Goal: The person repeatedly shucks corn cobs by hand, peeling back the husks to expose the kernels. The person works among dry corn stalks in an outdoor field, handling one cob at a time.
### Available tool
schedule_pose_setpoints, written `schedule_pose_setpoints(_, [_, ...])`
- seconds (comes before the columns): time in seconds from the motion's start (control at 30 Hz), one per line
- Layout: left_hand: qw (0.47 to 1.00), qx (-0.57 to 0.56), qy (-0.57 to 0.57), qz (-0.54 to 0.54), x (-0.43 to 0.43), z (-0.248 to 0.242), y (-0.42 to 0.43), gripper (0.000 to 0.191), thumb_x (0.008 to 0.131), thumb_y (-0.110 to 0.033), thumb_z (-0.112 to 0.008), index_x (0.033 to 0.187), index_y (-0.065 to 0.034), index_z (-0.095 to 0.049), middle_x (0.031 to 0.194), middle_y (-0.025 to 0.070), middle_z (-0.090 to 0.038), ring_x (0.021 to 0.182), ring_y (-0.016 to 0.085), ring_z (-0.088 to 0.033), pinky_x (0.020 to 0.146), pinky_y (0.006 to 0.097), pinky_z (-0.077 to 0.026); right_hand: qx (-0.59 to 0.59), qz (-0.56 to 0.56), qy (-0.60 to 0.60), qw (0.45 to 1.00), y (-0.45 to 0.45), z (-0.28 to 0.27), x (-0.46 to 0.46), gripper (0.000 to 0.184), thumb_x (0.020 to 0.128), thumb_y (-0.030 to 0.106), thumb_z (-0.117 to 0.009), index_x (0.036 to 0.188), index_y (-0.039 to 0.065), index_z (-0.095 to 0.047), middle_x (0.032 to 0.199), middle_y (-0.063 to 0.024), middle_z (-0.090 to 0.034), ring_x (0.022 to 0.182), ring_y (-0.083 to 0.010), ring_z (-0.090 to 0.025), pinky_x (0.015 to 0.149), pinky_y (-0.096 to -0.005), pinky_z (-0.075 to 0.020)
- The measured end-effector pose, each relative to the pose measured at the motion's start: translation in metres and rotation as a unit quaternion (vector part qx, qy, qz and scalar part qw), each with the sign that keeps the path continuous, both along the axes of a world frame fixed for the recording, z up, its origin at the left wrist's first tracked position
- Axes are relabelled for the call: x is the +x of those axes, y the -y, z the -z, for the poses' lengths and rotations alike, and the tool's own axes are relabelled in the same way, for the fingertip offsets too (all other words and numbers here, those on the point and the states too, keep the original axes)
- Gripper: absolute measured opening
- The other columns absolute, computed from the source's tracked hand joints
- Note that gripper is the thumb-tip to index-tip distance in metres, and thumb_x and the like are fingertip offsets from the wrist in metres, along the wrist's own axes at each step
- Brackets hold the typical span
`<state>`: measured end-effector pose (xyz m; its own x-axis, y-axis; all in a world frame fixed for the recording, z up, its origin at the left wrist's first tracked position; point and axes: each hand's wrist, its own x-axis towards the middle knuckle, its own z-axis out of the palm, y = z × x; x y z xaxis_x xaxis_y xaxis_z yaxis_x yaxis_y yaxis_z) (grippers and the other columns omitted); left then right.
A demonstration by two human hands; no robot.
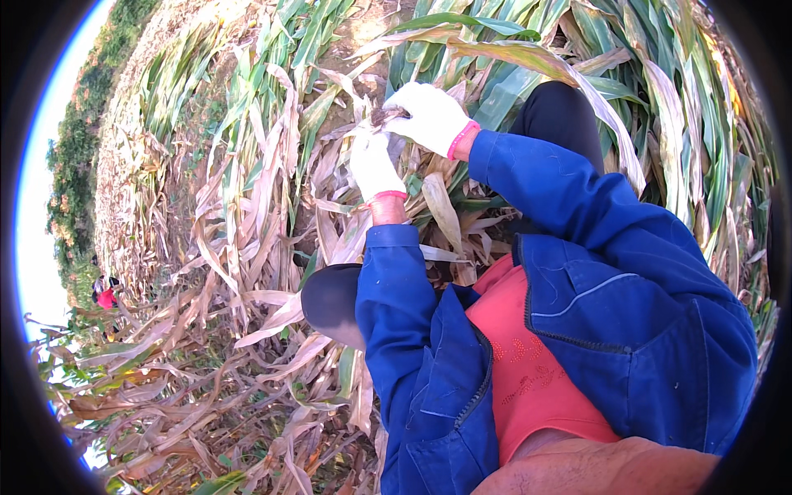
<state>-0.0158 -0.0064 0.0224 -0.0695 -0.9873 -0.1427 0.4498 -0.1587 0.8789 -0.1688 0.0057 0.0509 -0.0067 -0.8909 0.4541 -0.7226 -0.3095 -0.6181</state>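
Note:
My left hand (374, 162), in a white glove with a pink cuff, is closed at the base of a pale dry corn husk (361, 106). Just beside it, my right hand (427, 117), gloved the same way, pinches a dark brown tuft (385, 116) that looks like dried corn silk. The two hands meet at the fingertips, and the gloves hide most of what lies between them. Bright light washes out finger detail. Cut corn stalks with green and withered leaves (445, 210) lie under and around both hands.
My bent knees (557, 117) in dark trousers flank the hands. A long drooping corn leaf (526, 55) arches over the right knee. Green corn leaves (674, 142) are heaped on the right, dry stalks (247, 297) on the left. Far left, a person in red (106, 298) is near trees.

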Motion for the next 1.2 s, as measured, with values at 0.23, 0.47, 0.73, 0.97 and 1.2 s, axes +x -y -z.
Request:
schedule_pose_setpoints(0.23, [0.969, -0.073, 0.203, -0.119, -0.012, 0.014, 0.005, 0.024, 0.091, -0.005, -0.064, 0.115, 0.0007, -0.063, 0.110, 0.0113, -0.065, 0.094, 0.021, -0.065, 0.080, 0.0342, -0.057, -0.120, -0.008, -0.140, 0.983, 0.020, 0.029, -0.007, 0.022, 0.091, 0.023, -0.064, 0.111, 0.020, -0.074, 0.111, -0.0101, -0.068, 0.104, -0.0309, -0.066, 0.087, -0.0425, -0.0541])
schedule_pose_setpoints(0.47, [0.967, -0.112, 0.200, -0.113, -0.018, 0.013, -0.001, 0.025, 0.096, -0.011, -0.063, 0.118, 0.0018, -0.061, 0.110, 0.0091, -0.064, 0.099, 0.019, -0.061, 0.090, 0.0331, -0.051, -0.068, -0.006, -0.094, 0.993, 0.027, 0.029, -0.023, 0.029, 0.096, 0.031, -0.063, 0.109, 0.007, -0.074, 0.104, -0.0158, -0.072, 0.094, -0.0327, -0.069, 0.086, -0.0379, -0.0536])
schedule_pose_setpoints(0.73, [0.945, -0.136, 0.246, -0.165, -0.021, 0.001, -0.011, 0.033, 0.098, -0.023, -0.067, 0.108, 0.0088, -0.071, 0.104, 0.0157, -0.074, 0.086, 0.020, -0.063, 0.082, 0.0347, -0.050, 0.180, 0.004, 0.364, 0.914, 0.024, 0.028, -0.015, 0.033, 0.097, 0.028, -0.070, 0.113, -0.002, -0.073, 0.102, -0.0081, -0.075, 0.096, -0.0183, -0.069, 0.087, -0.0336, -0.0534])
schedule_pose_setpoints(0.97, [0.931, 0.027, 0.290, -0.220, 0.028, 0.078, 0.003, 0.037, 0.097, -0.028, -0.069, 0.102, 0.0083, -0.072, 0.091, 0.0150, -0.073, 0.079, 0.024, -0.063, 0.077, 0.0381, -0.049, 0.149, 0.052, 0.758, 0.633, 0.036, 0.091, -0.066, 0.024, 0.097, 0.020, -0.071, 0.112, 0.000, -0.070, 0.099, -0.0071, -0.073, 0.088, -0.0178, -0.067, 0.080, -0.0306, -0.0513])
schedule_pose_setpoints(1.2, [0.678, 0.142, 0.707, -0.141, 0.113, 0.161, 0.020, 0.044, 0.094, -0.045, -0.070, 0.101, -0.0022, -0.077, 0.089, 0.0149, -0.076, 0.076, 0.029, -0.073, 0.066, 0.0403, -0.056, 0.167, 0.262, 0.675, 0.670, 0.050, 0.130, -0.149, 0.027, 0.100, 0.023, -0.066, 0.111, -0.001, -0.071, 0.102, -0.0088, -0.073, 0.088, -0.0191, -0.065, 0.081, -0.0351, -0.0504])
